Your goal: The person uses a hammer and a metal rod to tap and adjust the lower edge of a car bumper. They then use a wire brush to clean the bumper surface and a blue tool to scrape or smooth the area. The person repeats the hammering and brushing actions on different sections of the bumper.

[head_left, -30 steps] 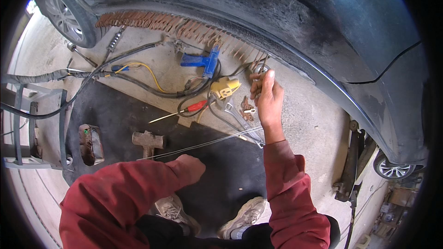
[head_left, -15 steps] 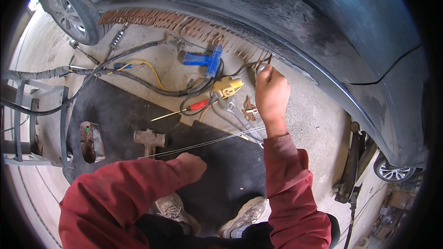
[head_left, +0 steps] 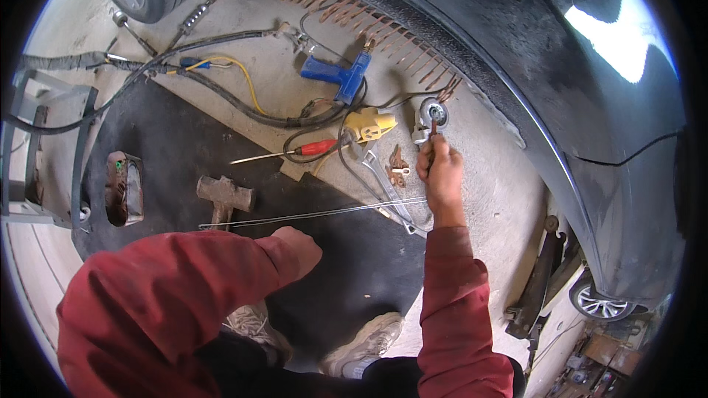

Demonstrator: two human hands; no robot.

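Observation:
My right hand [head_left: 444,177] is pinched round a thin, rusty-brown metal piece [head_left: 434,127]. The tip of that piece points at a round grey-and-white wheel-like part [head_left: 434,112] on the floor, though I cannot tell if they touch. Above it, a long row of copper-coloured rings [head_left: 354,9] lines the lower edge of a dark car body [head_left: 509,44]. My left hand [head_left: 296,250] is closed near my knees, its fingertips hidden. A long doubled wire [head_left: 317,215] passes just beyond it, and a hammer [head_left: 225,193] lies farther left.
A blue pistol-shaped tool [head_left: 341,76], yellow socket block [head_left: 372,125], red-handled screwdriver [head_left: 313,148], wrench [head_left: 383,177] and several cables lie across the floor. A black mat [head_left: 169,140] spreads under my shoes. A grey metal frame [head_left: 81,155] stands left; a floor jack [head_left: 542,273] lies right.
My right hand has drawn back from the car's lower edge toward me, uncovering the round grey-and-white part. The view has shifted; my left hand stays closed near my knees.

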